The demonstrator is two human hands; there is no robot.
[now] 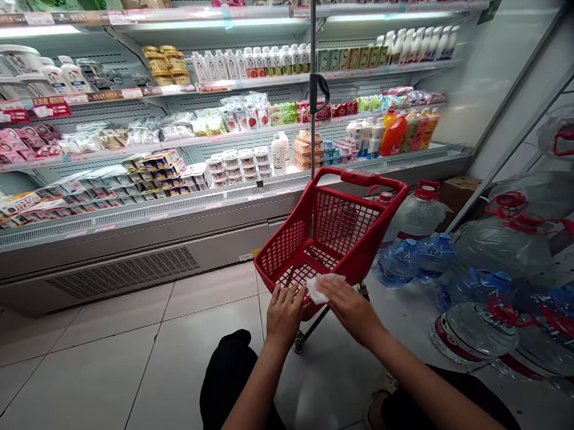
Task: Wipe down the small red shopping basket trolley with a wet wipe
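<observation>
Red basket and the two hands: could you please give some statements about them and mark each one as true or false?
1. The right hand presses a white cloth on the rim of the red basket. True.
2. The left hand holds a bottle. False: it grips the basket's near rim.
3. Large water jugs lie right of the basket. True.
4. The basket stands on a shelf. False: it stands on the tiled floor.

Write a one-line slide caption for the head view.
Left hand grips the red basket cart; right hand holds a white cloth on its rim, beside water jugs.
</observation>
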